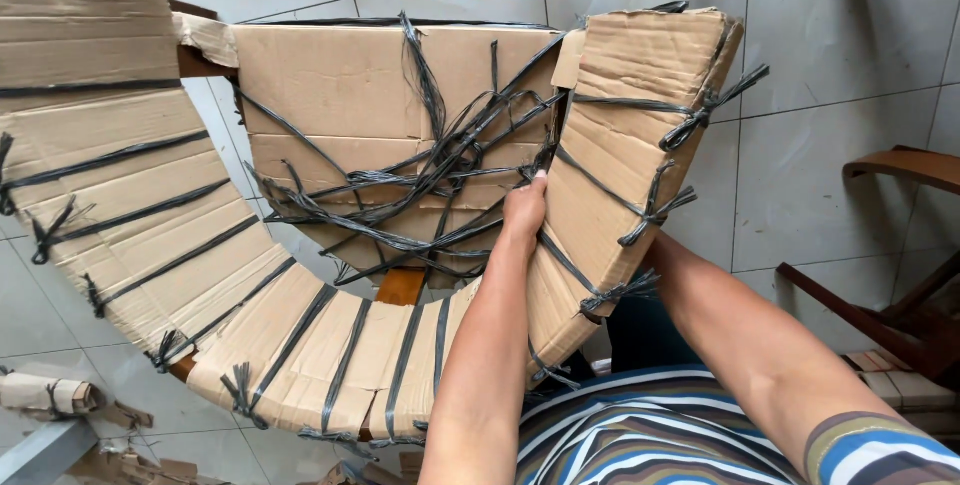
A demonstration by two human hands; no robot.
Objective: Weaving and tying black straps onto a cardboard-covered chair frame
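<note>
My left hand (524, 207) presses flat against the inner edge of the cardboard-wrapped chair arm (625, 160), fingers closed up together on the wrapping and the black plastic twine (440, 160), likely to keep the cardboard from slipping. My right hand is hidden behind that arm, so I cannot tell its grip. Left of the arm, the cardboard-covered chair back (350, 95) carries a tangle of twine; below it curves the banded cardboard rail (300, 345). Right of the arm stands a bare wooden chair (890, 245) on the tiled floor (830, 35).
</note>
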